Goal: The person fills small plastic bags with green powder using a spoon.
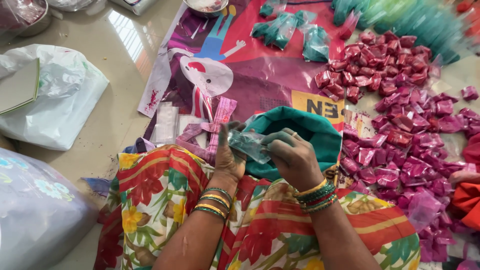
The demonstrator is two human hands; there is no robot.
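Note:
Both my hands hold one small clear plastic packet (pixel 248 144) with green powder in it, above my lap. My left hand (pixel 229 156) grips its left end, fingers stained with powder. My right hand (pixel 291 156) pinches its right end. Just behind the hands sits an open teal bag (pixel 306 129) of green powder. Bangles ring both my wrists.
A heap of pink powder packets (pixel 400 125) covers the floor at right. Several green packets (pixel 285 30) lie at the top on a printed pink sheet (pixel 250 70). Empty clear pouches (pixel 167 122), white plastic bags (pixel 55 95) at left, a metal bowl (pixel 206 6), someone's orange sleeve (pixel 467 200).

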